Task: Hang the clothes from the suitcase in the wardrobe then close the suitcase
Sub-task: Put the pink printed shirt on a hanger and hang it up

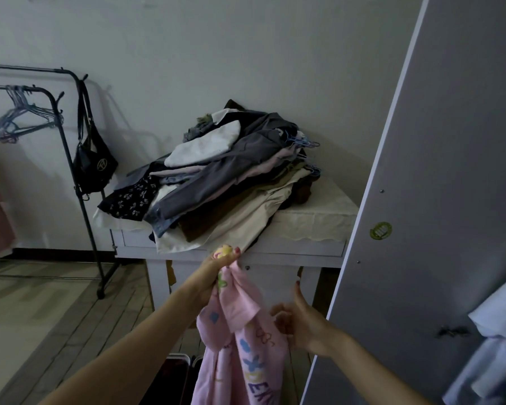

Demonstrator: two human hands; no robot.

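A pink garment (240,340) with coloured prints hangs in front of me. My left hand (216,267) grips its top, bunched up, at about table height. My right hand (297,320) pinches the cloth's right edge lower down, thumb sticking up. The grey wardrobe door (421,200) stands open on the right, with pale hanging clothes (497,331) showing past its edge. A dark shape at the bottom centre (170,378) is mostly hidden by the garment and cannot be identified.
A white table (304,247) straight ahead bears a tall pile of clothes (222,176) with blue hangers. At left stands a black clothes rack (70,159) with several empty hangers (15,118) and a black bag (94,165). Wooden floor lies to the left.
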